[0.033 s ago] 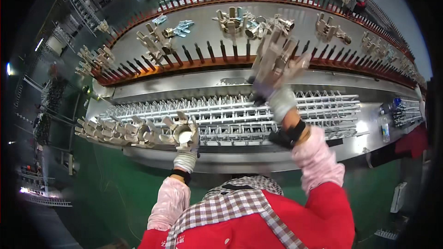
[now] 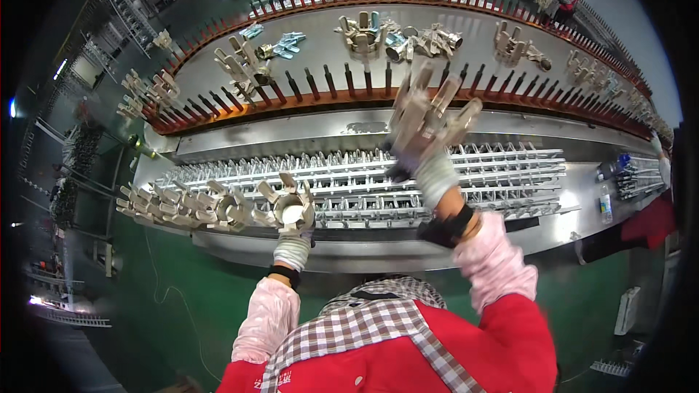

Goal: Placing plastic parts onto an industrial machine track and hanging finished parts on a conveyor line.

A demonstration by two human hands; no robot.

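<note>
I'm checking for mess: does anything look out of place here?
Mildly: some bluish metal parts lie in a loose pile on the tabletop, while the pronged cup to their right stands upright. Nothing looks clearly damaged.

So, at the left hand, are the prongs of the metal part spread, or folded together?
Spread: the prongs of the metal part at the left hand stand apart, with visible gaps between them.

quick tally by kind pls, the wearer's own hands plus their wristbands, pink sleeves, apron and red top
Gloved left hand and gloved right hand: 2
Black wristbands: 2
Shiny pink fabric sleeves: 2
Brown-and-white checked fabric apron: 1
Red fabric top: 1
Total: 8
</note>
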